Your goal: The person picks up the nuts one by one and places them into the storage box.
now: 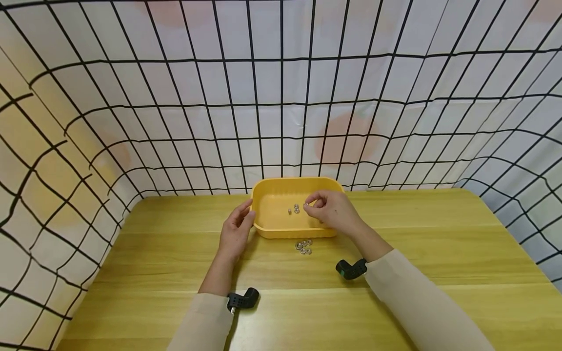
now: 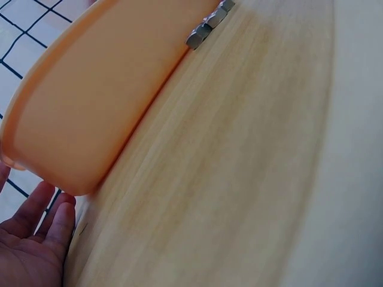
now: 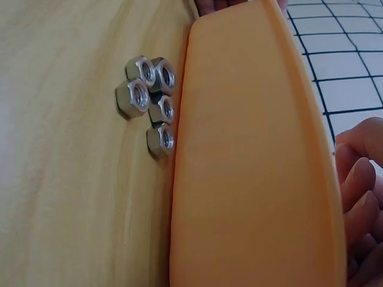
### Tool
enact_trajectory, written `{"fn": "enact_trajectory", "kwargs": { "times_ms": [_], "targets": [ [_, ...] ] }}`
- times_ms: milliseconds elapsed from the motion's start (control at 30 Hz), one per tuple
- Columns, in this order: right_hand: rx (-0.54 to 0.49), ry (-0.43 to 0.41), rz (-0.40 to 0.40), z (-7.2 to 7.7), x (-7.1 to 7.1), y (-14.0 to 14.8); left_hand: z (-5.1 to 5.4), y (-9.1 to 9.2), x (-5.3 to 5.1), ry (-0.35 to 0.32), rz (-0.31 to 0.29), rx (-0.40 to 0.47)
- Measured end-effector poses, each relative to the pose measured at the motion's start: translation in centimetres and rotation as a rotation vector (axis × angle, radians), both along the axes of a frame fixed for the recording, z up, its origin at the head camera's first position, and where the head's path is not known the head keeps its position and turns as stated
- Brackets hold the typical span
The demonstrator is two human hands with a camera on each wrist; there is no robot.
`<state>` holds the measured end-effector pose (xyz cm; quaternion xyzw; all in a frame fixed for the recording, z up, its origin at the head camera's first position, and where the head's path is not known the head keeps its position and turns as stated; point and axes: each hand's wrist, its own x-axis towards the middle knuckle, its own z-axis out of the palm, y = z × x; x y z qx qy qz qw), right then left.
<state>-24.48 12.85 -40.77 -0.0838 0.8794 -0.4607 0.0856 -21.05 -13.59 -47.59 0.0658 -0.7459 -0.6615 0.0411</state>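
Note:
A yellow plastic tray stands on the table, with several small metal nuts on its floor. Over the tray's right part, my right hand pinches a small shiny nut between thumb and fingertips. In the right wrist view its curled fingers show beyond the tray's wall, and the nut cannot be made out there. My left hand rests against the tray's left end, its fingers fairly straight and touching the wall. Several hex nuts lie clustered on the table along the tray's near side.
The wooden table extends on both sides and in front of the tray. Behind it rises a black wire grid before a pale cloth, continuing along both sides. A black wrist camera sits on the left wrist, another on the right.

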Motion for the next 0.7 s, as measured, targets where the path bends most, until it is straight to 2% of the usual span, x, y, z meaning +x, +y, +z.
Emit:
{"fn": "enact_trajectory", "kwargs": {
  "times_ms": [100,367,700],
  "targets": [
    [0.003,-0.015,-0.018,-0.2,-0.6,-0.2,-0.1,0.0,-0.1,0.001,0.004,0.003],
    [0.065,0.031,-0.036,-0.8,-1.9,-0.7,-0.1,0.1,-0.1,-0.008,0.017,-0.002],
    [0.035,0.031,-0.039,-1.4,-2.4,-0.6,-0.1,0.0,-0.1,-0.001,0.009,0.024]
  ]
}}
